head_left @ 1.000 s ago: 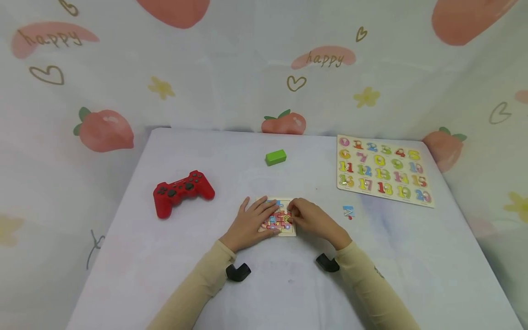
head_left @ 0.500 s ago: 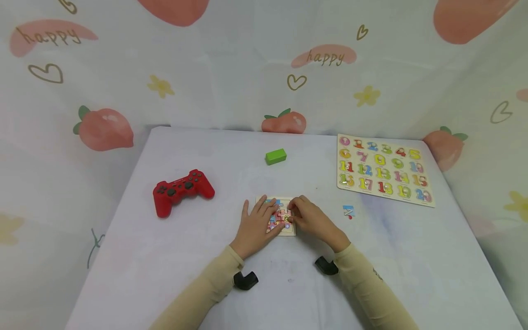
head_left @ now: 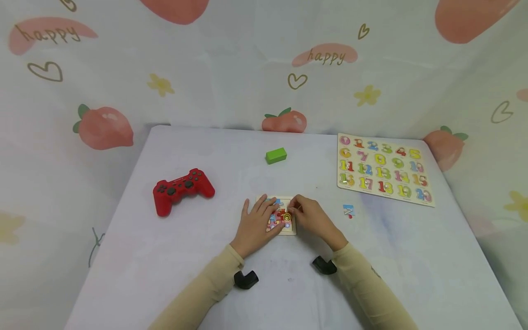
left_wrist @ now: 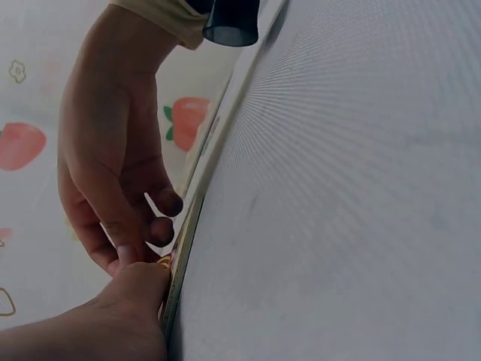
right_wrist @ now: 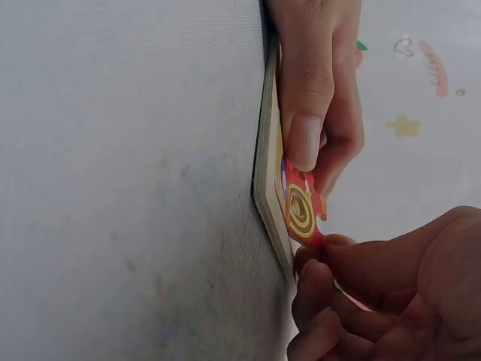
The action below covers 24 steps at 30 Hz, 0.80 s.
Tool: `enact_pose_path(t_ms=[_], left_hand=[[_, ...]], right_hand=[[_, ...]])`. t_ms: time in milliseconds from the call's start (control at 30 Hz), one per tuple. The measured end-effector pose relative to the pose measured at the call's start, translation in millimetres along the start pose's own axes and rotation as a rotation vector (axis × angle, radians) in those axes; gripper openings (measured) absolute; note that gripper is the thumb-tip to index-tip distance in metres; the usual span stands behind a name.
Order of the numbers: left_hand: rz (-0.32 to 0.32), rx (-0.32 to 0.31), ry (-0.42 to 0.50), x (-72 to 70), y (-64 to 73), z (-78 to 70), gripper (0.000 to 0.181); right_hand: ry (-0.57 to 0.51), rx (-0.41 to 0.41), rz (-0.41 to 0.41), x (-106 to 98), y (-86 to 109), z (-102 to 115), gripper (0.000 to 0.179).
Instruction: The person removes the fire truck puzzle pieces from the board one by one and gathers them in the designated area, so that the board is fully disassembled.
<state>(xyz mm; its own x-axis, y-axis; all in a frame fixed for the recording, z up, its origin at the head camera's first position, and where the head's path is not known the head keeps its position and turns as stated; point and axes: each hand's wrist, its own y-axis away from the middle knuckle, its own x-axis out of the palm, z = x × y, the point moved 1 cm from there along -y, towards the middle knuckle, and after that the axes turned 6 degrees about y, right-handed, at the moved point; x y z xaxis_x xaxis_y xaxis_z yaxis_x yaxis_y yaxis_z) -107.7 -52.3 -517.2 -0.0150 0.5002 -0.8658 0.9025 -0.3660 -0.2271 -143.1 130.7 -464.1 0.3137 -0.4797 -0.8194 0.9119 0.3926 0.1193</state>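
A small square jigsaw puzzle [head_left: 280, 224] lies in its wooden tray [right_wrist: 264, 180] near the table's middle. My left hand [head_left: 253, 227] rests across its left side with fingers spread, covering that part; in the right wrist view its thumb [right_wrist: 304, 143] presses at a red puzzle piece [right_wrist: 303, 207] with yellow rings. This piece stands slightly tilted above the tray's right side. My right hand [head_left: 311, 217] pinches the piece's near corner between thumb and curled fingers [right_wrist: 312, 293]. Another puzzle piece [head_left: 348, 210], blue and white with a red tip, lies apart to the right.
A red game controller [head_left: 183, 190] lies at the left, and a green block [head_left: 276, 156] sits behind the puzzle. At the back right is a number board [head_left: 383, 169]. A printed curtain [head_left: 231, 68] hangs behind the table.
My left hand has shifted right over the puzzle and then stayed there. My right fingers have moved slightly up the piece's edge, so its yellow rings show more fully.
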Motion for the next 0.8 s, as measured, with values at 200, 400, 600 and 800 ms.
enact_pose_path(t_ms=[200,400,600,800], left_hand=[[-0.023,0.02,-0.018,-0.6,-0.5,-0.4,0.059],[-0.006,0.008,-0.018,-3.4,-0.7,-1.3,0.06],[-0.014,0.015,-0.021,-3.8,-0.2,-1.0,0.059],[-0.003,0.001,-0.008,-2.0,-0.5,-1.0,0.06]], right_hand=[[-0.044,0.023,0.011,-1.5,-1.3,-1.9,0.007],[-0.047,0.01,0.006,-0.4,-3.5,-3.9,0.007],[-0.043,-0.004,-0.005,1.2,-4.9,-4.0,0.008],[-0.059,0.012,-0.001,-0.8,-4.8,-2.5,0.007]])
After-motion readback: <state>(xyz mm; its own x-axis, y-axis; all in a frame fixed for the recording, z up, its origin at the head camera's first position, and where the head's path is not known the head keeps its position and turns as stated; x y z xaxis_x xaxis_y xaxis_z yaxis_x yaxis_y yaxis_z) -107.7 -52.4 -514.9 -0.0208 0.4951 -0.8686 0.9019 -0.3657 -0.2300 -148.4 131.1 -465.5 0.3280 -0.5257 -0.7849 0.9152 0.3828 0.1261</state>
